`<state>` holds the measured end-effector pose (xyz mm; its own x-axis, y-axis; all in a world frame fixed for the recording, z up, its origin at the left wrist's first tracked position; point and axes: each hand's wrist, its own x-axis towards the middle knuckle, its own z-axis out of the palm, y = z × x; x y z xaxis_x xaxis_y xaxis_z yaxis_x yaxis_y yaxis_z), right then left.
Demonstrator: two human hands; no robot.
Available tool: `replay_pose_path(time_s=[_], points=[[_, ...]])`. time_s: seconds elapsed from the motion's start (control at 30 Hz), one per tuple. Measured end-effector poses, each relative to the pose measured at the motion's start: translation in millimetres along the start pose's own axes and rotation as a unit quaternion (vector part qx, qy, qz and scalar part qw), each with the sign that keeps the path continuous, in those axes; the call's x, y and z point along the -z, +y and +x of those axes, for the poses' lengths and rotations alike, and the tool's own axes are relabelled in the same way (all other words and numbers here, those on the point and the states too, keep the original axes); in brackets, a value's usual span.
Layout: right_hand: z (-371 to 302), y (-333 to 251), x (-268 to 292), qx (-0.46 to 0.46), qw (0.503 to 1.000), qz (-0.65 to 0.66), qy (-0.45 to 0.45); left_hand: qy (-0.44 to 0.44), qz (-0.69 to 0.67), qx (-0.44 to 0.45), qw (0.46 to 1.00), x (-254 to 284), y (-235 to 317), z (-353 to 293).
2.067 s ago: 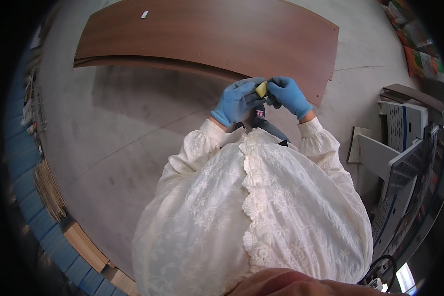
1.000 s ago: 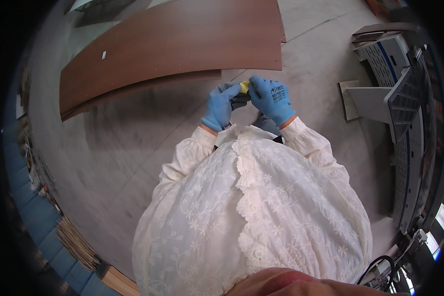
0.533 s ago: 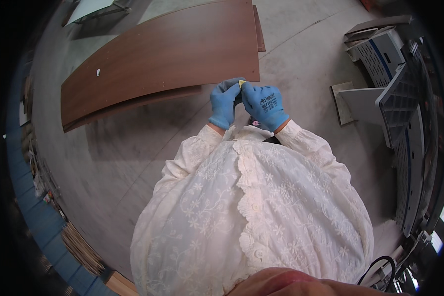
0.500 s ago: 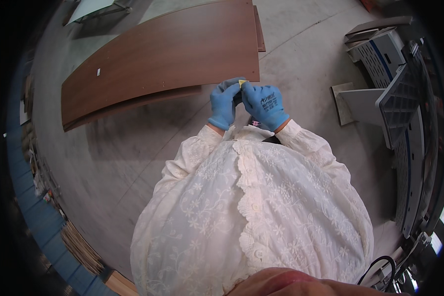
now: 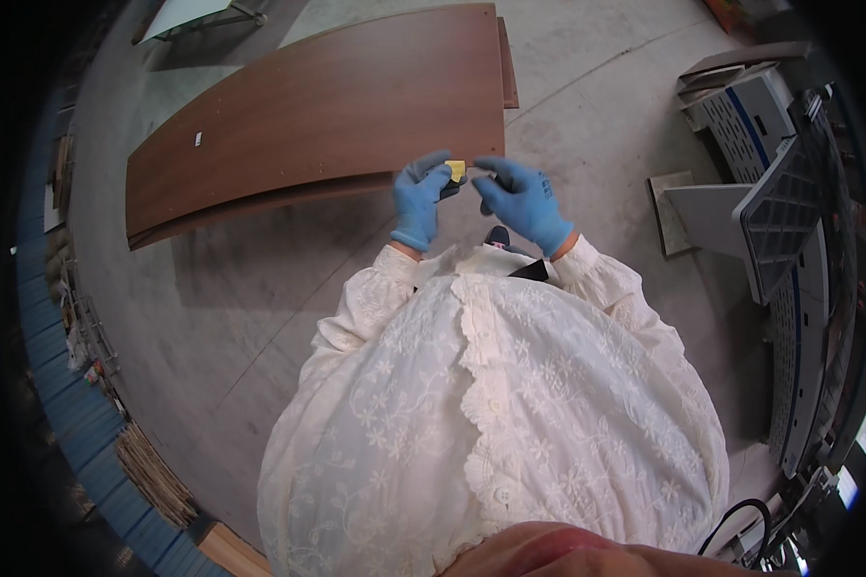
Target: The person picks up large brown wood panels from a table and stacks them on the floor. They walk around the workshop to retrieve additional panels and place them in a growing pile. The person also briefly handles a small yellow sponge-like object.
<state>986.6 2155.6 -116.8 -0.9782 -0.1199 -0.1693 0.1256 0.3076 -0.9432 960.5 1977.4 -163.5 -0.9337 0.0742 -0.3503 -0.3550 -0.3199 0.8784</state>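
My left hand (image 5: 416, 204), in a blue coated glove, pinches a small flat yellow piece (image 5: 455, 171), which looks like a paper label or tape; I cannot tell which. Just right of it is my right hand (image 5: 531, 204), gloved the same way, with thumb and index finger apart and nothing visible between them. Both hands are held before my body, by the near right corner of a large brown wood panel (image 5: 318, 101). A small white sticker (image 5: 198, 139) lies on the panel's surface.
Another brown board (image 5: 507, 72) shows beyond the panel's right edge. To the right stand a grey slotted machine cabinet (image 5: 736, 115) and a dark gridded plate (image 5: 779, 216). A white-topped table (image 5: 183, 13) is at the far left. Stacked thin boards (image 5: 154, 471) lie at the lower left.
My hands have drawn apart: the left went slightly left with the yellow piece, the right slightly right with its fingers loosened. More of the yellow piece shows now.
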Motion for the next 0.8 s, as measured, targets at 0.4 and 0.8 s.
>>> replay_pose_path(time_s=[0.4, 0.8], points=[[23, 39, 10, 0.039, 0.985, -0.069, 0.154, 0.030, 0.072, 0.039, 0.996, -15, 4, -7], [19, 31, -9, 0.238, 0.954, -0.154, 0.096, -0.134, 0.020, 0.009, 0.991, -32, 29, -14]])
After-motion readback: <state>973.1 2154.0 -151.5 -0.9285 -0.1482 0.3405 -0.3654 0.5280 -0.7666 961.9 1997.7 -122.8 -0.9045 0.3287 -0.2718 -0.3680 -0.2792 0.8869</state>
